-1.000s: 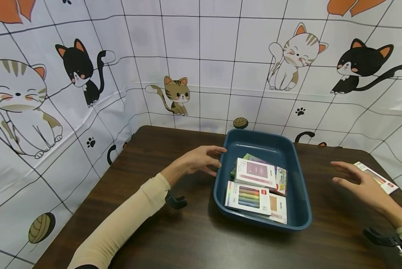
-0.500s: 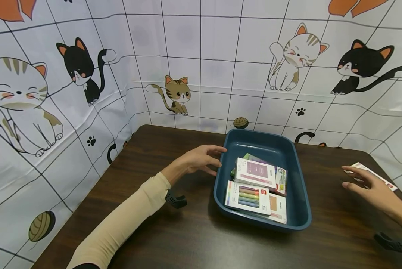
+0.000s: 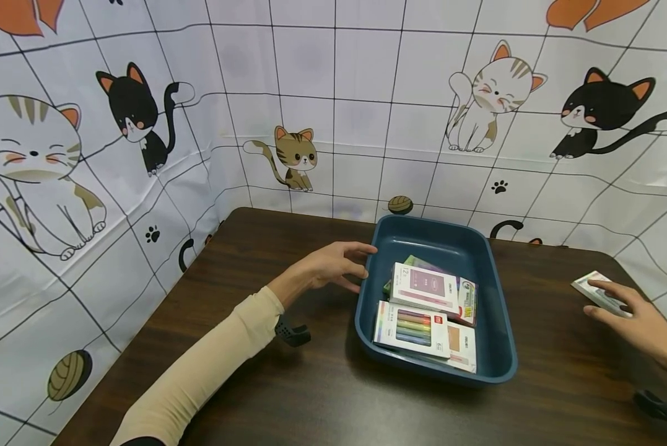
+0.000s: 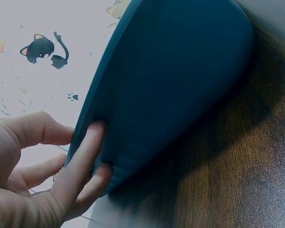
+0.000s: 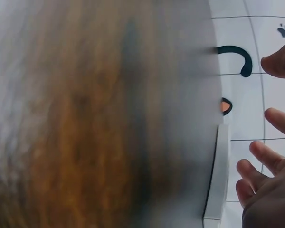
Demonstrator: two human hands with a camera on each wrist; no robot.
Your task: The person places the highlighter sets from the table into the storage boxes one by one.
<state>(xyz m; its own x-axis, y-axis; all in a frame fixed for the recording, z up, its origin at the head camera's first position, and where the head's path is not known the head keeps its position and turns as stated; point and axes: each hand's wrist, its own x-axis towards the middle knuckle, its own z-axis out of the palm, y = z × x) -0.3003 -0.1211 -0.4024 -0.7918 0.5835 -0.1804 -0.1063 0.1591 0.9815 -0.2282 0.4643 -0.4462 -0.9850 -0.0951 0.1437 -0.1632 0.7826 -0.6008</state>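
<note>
My left hand (image 3: 335, 265) rests at the left side of a blue plastic bin (image 3: 497, 310). In the left wrist view its fingertips (image 4: 97, 128) touch the bin's rim and outer wall. At the right, my right hand (image 3: 640, 316) is over a flat white box (image 3: 603, 294) on the table, its fingers spread and partly covering it. The right wrist view shows the white box (image 5: 218, 173) edge-on beside these fingers, with no clear grip. Inside the bin lie a pink-and-white box (image 3: 425, 285), a box of coloured pens (image 3: 411, 328) and other boxes partly underneath.
The dark wooden table (image 3: 288, 396) ends at a cat-printed wall sheet (image 3: 361, 124) behind and to the left. The bin stands right of the table's middle, between the hands. The white box lies near the table's right edge.
My right hand has moved right and slightly down, from left of the white box to over it. The left hand and the bin have stayed in place.
</note>
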